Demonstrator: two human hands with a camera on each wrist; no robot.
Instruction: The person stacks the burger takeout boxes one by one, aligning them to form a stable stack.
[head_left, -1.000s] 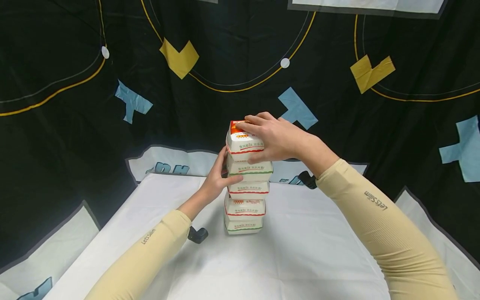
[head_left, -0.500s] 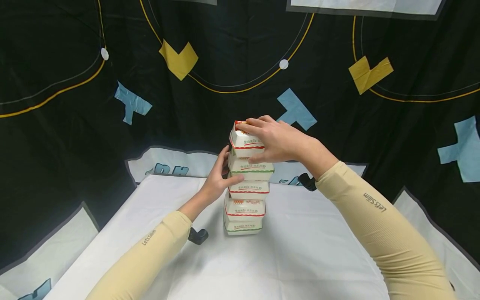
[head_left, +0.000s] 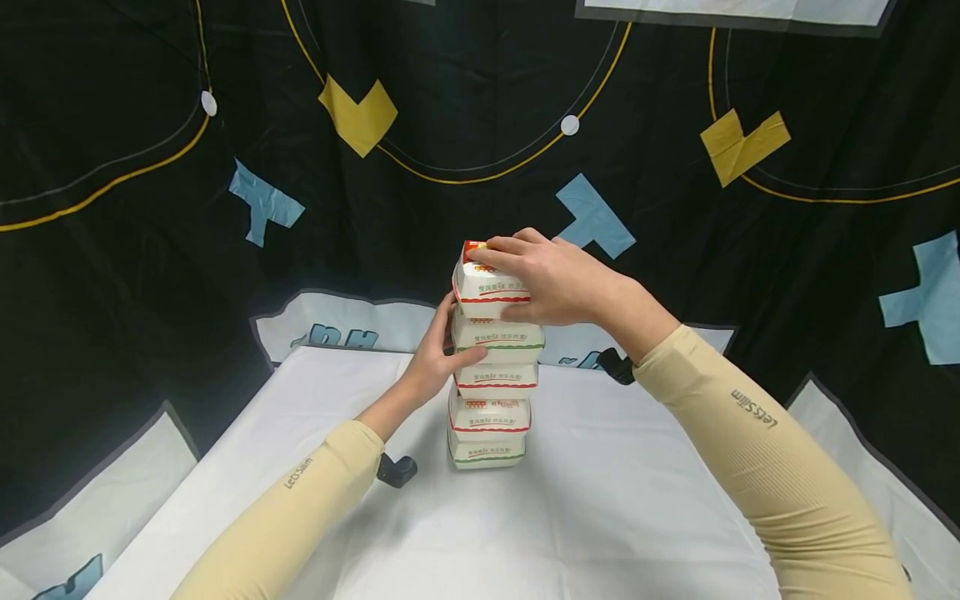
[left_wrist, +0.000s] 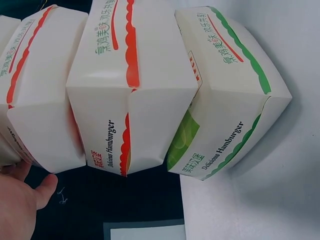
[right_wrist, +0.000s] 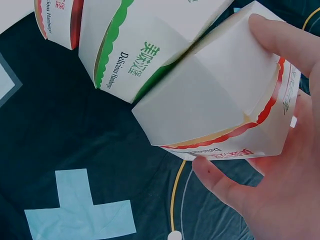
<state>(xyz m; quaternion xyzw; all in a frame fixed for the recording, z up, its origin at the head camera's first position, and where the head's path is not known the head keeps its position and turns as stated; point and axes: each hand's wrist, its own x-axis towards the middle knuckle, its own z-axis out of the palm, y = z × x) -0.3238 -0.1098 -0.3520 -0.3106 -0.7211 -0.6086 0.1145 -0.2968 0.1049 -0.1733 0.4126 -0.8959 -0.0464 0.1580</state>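
Note:
Several white hamburger boxes stand in one uneven column in the head view. My right hand [head_left: 558,279] grips the red-edged top box [head_left: 491,287] from its right side, fingers over the lid and thumb low on the front. The right wrist view shows this box [right_wrist: 200,100] tilted against the green-edged box [right_wrist: 145,45]. Lower on the left, my left hand [head_left: 431,358] lies along the second box [head_left: 501,337], its thumb across the lower front. Below are two red-edged boxes [head_left: 498,381] and a green-edged bottom box [head_left: 487,452]. Part of the left fingers is hidden behind the column.
The column stands on a white-covered table [head_left: 600,500], near its back edge. A black curtain [head_left: 450,83] with yellow and blue tape pieces hangs behind. Dark wrist devices, one by the left wrist [head_left: 396,471], sit beside both forearms.
The top box shifted slightly right half a second ago and is now back a little left, in my right hand. The second box has edged slightly left. My left hand has barely moved.

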